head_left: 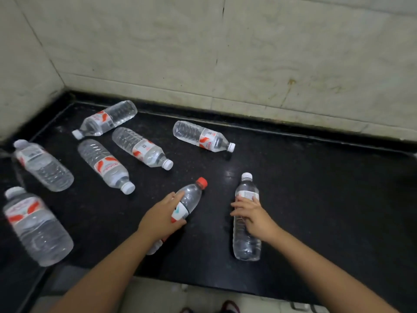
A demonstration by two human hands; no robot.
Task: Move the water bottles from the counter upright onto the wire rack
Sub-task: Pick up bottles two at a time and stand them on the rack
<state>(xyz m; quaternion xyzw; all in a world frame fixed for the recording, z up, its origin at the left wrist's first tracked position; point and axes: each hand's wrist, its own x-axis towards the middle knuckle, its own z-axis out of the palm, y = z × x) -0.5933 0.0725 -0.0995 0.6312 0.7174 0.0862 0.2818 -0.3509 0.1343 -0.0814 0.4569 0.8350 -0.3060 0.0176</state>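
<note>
The black stone tabletop (316, 188) fills the corner below the pale tiled wall (270, 53), and every bottle I can see lies flat on it; none stands upright. The wire rack is nowhere in view, so I cannot say which way it lies from here.

Six clear white-capped bottles are scattered to my left and ahead: the largest-looking one nearest me at the left edge (38, 229), another above it (44, 168), two side by side in the middle (106, 166) (142, 146), one back near the corner (106, 119), and one further right near the wall (203, 136).

The two that matter now are under my hands. My left hand (161, 219) grips the red-capped bottle (191, 196) around its label, thumb on the near side and fingers (173, 195) curled over the far side. Its long axis runs diagonally, cap pointing away and to the right, base back under my forearm. My right hand (252, 214) lies across the clear white-capped bottle (246, 240) just below its label, fingers (239, 205) curled over it and seemingly clasping it, though I can't see my thumb. Its long axis runs almost straight away from me, cap at the far end.

Each hand is already on its own bottle, so I judge the next move to be a lift with a turn of each wrist that brings the caps upward.
</note>
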